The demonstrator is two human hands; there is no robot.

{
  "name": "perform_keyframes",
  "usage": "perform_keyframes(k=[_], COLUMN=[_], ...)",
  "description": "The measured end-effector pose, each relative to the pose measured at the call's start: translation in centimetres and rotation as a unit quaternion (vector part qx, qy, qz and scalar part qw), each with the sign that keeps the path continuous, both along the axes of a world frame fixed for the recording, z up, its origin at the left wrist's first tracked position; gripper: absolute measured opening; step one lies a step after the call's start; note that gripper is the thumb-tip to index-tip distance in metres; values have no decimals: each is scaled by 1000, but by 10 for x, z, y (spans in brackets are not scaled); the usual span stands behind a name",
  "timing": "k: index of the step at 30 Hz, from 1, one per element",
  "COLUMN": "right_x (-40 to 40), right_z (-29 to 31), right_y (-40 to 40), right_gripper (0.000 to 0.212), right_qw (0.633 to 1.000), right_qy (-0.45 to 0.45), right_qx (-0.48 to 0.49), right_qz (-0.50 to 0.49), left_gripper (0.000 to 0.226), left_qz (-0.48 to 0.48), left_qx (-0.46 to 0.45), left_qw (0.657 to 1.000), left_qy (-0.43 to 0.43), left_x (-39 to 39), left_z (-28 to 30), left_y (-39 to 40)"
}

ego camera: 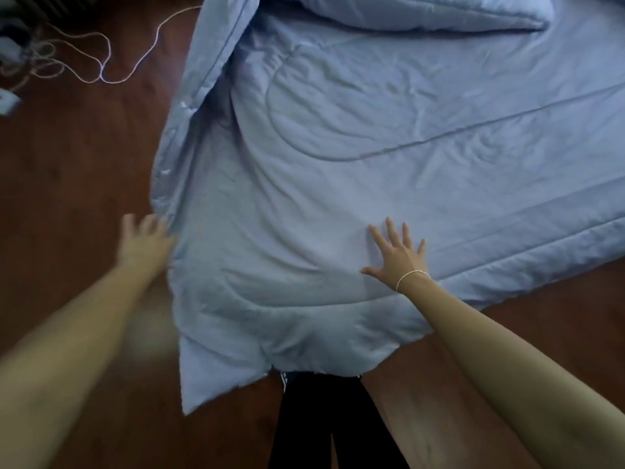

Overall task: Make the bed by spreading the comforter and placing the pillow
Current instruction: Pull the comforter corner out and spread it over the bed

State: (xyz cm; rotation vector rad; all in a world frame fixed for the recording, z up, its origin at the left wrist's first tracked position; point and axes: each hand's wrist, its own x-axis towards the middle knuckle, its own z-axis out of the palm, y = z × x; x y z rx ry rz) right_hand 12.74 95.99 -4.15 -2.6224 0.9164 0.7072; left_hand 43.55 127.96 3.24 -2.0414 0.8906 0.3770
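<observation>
A light blue quilted comforter (338, 157) lies spread over the bed, its near corner hanging down towards the floor in front of me. A folded-over part of it bunches at the top (406, 11); I cannot tell whether a pillow is there. My right hand (397, 257) lies flat on the comforter near its front edge, fingers spread. My left hand (143, 243), blurred, is at the comforter's left hanging edge, fingers apart and touching the fabric. Whether it grips the edge is unclear.
Dark brown wooden floor (74, 170) surrounds the bed on the left and front. A thin pale cable (111, 67) loops across the floor at the top left, beside some cluttered items (13, 52). My dark trouser legs (324, 424) stand below the comforter's corner.
</observation>
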Motion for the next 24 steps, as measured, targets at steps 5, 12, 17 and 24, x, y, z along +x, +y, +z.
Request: perform_keyframes(k=[5, 12, 17, 24], right_x=[-1, -6, -5, -5], right_z=[-5, -9, -12, -11], right_y=[-5, -15, -13, 8], right_gripper=[104, 104, 101, 86], right_qw=[996, 994, 994, 995], right_qy=[30, 34, 36, 31], right_qx=[42, 87, 81, 60], right_qz=[-66, -63, -65, -67], left_gripper=[77, 80, 80, 77], left_qz=[-78, -75, -19, 12], left_qx=[-190, -222, -190, -164], left_qw=[956, 937, 933, 929], left_qy=[212, 259, 305, 332], left_x=[-95, -153, -149, -155], left_z=[-53, -75, -82, -70], left_y=[-145, -201, -180, -166])
